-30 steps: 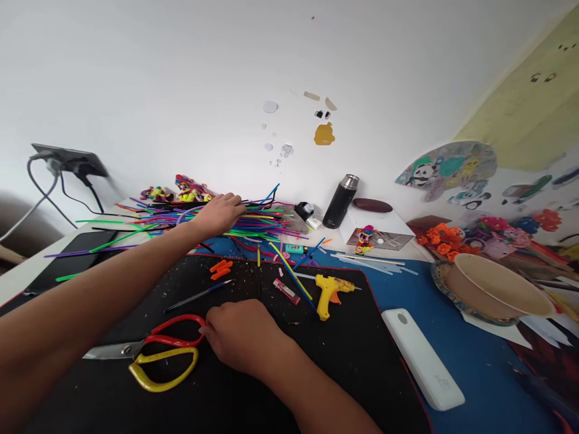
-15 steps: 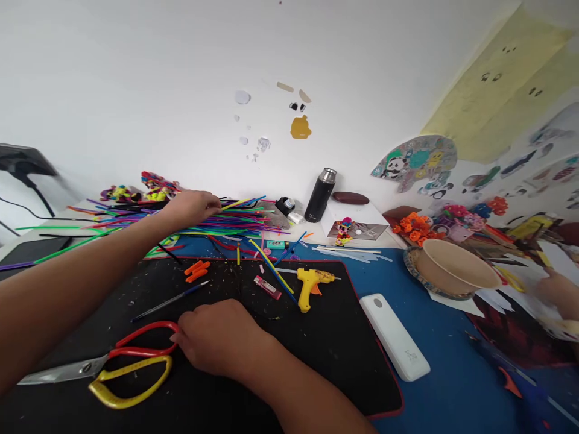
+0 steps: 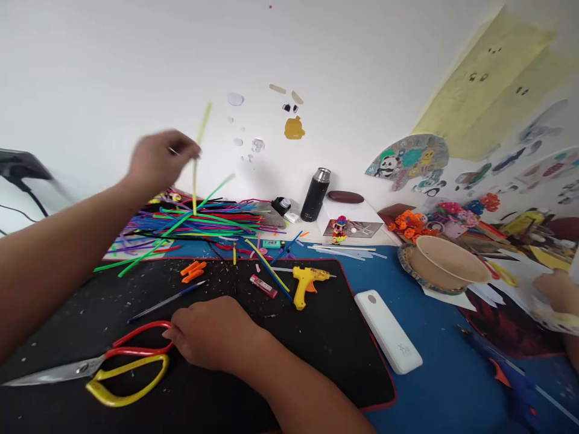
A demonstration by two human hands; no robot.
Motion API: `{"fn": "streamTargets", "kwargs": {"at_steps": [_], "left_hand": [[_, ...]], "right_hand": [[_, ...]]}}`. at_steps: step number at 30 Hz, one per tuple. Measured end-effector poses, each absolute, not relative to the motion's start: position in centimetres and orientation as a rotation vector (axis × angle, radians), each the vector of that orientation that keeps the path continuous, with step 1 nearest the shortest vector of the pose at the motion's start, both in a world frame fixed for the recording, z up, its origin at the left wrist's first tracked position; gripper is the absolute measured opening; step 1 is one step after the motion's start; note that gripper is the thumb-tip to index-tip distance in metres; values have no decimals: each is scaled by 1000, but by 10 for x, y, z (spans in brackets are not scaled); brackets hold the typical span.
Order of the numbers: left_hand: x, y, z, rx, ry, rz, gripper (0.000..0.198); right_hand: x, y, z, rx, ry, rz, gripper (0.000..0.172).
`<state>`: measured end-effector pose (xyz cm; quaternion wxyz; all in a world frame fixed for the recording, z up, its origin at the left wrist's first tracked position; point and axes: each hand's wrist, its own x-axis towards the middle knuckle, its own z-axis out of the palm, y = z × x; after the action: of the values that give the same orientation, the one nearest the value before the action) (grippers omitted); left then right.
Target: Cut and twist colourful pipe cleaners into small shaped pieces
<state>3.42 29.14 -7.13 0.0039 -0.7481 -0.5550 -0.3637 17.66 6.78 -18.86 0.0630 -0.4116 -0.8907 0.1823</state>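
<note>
Our left hand (image 3: 158, 160) is held above the back of the table, its fingers pinched closed on one yellow-green stick (image 3: 195, 187), which is blurred and stands nearly upright, its lower end reaching down to the pile of coloured sticks (image 3: 212, 218) spread along the wall. Our right hand (image 3: 212, 340) lies palm down on the black mat (image 3: 325, 355), fingers curled, the fingertips touching the red handle of the scissors (image 3: 104, 367); we cannot tell whether they grip it. On the mat we also see a yellow glue gun (image 3: 307, 283), a thin blue pen (image 3: 167, 301) and small orange pieces (image 3: 193, 271). A white power bank (image 3: 389, 331) lies across the mat's right edge onto the blue cloth (image 3: 443, 386). Of the containers, a beige bowl (image 3: 447, 259) sits on a patterned plate (image 3: 407, 265), tilted away from us so that its contents cannot be told; a black flask (image 3: 315, 194) stands upright by the wall with its steel cap on. Another person's hand (image 3: 554, 292) shows at the far right.
</note>
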Motion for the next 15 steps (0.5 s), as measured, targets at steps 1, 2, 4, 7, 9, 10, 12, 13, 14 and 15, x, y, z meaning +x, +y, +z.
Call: {"fn": "streamTargets", "kwargs": {"at_steps": [1, 2, 4, 7, 9, 10, 12, 13, 14, 15], "left_hand": [[34, 292, -67, -2242, -1750, -1220, 39], [33, 292, -64, -2195, -1754, -1243, 40], [31, 292, -58, -2239, -1747, -1167, 35], [33, 283, -51, -2244, -1702, -1173, 32], [37, 268, -47, -2116, -1642, -1324, 34], [40, 259, -44, -2094, -1600, -1365, 35], [47, 238, -38, -2145, -1514, -1422, 33], [50, 228, -35, -2164, -1471, -1506, 34], [52, 218, -31, -2187, -1421, -1637, 34], [53, 209, -27, -2201, -1394, -1788, 35]], "right_hand": [[177, 68, -188, -1242, -2697, 549, 32], [177, 68, -188, -1241, -2704, 548, 33], [177, 68, -188, -1246, -2716, 546, 33], [177, 68, -189, -1249, -2697, 554, 34], [177, 69, -189, -1237, -2652, 555, 34], [178, 69, -190, -1238, -2623, 552, 34], [179, 70, -190, -1245, -2564, 547, 33], [179, 70, -191, -1246, -2536, 553, 33], [180, 70, -190, -1252, -2504, 562, 32], [180, 71, -190, -1256, -2468, 575, 32]]}}
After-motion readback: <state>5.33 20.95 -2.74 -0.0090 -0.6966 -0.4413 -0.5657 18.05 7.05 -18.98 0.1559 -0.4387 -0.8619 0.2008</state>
